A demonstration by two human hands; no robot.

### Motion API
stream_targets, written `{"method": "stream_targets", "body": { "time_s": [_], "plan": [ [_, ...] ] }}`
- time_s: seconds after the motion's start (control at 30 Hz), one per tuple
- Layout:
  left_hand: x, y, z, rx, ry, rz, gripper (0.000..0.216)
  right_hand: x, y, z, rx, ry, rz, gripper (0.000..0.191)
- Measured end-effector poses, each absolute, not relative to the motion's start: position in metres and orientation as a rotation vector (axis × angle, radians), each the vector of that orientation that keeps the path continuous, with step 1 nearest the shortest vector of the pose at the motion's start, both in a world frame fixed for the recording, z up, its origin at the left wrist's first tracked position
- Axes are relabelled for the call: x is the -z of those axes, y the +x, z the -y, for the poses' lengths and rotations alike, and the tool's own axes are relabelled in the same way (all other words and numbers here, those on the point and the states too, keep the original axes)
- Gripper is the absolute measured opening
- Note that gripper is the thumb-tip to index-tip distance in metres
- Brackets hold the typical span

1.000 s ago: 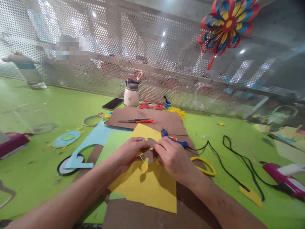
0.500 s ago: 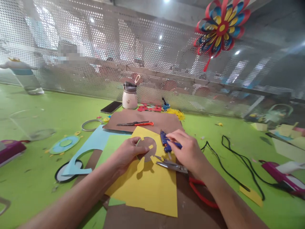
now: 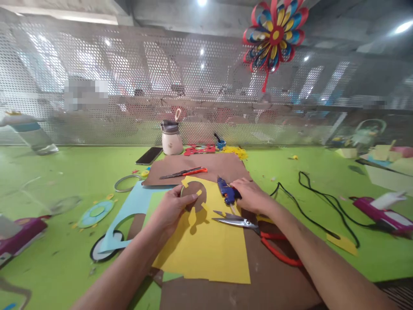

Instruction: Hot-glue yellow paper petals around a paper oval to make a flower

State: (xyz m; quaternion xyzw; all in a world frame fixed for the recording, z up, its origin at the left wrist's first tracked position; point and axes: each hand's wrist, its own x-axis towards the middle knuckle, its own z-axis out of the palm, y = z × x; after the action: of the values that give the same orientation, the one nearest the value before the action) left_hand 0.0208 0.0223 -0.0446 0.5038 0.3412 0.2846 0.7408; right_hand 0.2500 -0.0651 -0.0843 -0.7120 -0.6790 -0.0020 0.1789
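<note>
My left hand (image 3: 172,206) pinches a brown cardboard disc (image 3: 194,190) at its left edge, thumb on top. Small yellow paper pieces stick out around the disc's rim, and one lies across its face. To the right, my right hand (image 3: 250,196) has its fingers curled around the handle of a blue hot glue gun (image 3: 226,191), whose nozzle points away from me. Both hands are over a yellow paper sheet (image 3: 213,254). Below the glue gun, scissors (image 3: 237,221) with red handles lie partly spread, close to my right forearm.
Brown cardboard (image 3: 222,165) at the back carries an orange-handled cutter (image 3: 195,171). Left of my hands are cut blue paper (image 3: 142,200), a metal ring (image 3: 127,183) and a blue paper flower (image 3: 97,213). A bottle (image 3: 172,140) and phone (image 3: 149,156) stand and lie behind. A black cord (image 3: 319,215) runs right.
The view has levelled and shifted. My right hand's fingers, raised over the glue gun before, now sit lower around its handle. My left hand still holds the disc.
</note>
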Motion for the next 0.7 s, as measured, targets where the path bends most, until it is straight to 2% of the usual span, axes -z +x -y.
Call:
{"method": "stream_targets", "body": {
  "time_s": [0.27,0.4,0.53,0.7],
  "plan": [
    [0.044,0.02,-0.02,-0.738,1.027,-0.722,0.026,0.072,0.259,0.067,0.076,-1.95,1.834,0.029],
    [0.046,0.02,-0.021,-0.778,1.008,-0.725,0.027,0.05,0.265,0.081,-0.232,-1.665,1.61,0.035],
    [0.045,0.021,-0.02,-0.796,1.0,-0.713,0.032,0.033,0.25,0.096,-0.574,-1.394,1.413,0.024],
    [0.044,0.023,-0.017,-0.794,1.011,-0.724,0.04,0.023,0.222,0.105,-0.723,-1.341,1.373,0.028]
  ]
}}
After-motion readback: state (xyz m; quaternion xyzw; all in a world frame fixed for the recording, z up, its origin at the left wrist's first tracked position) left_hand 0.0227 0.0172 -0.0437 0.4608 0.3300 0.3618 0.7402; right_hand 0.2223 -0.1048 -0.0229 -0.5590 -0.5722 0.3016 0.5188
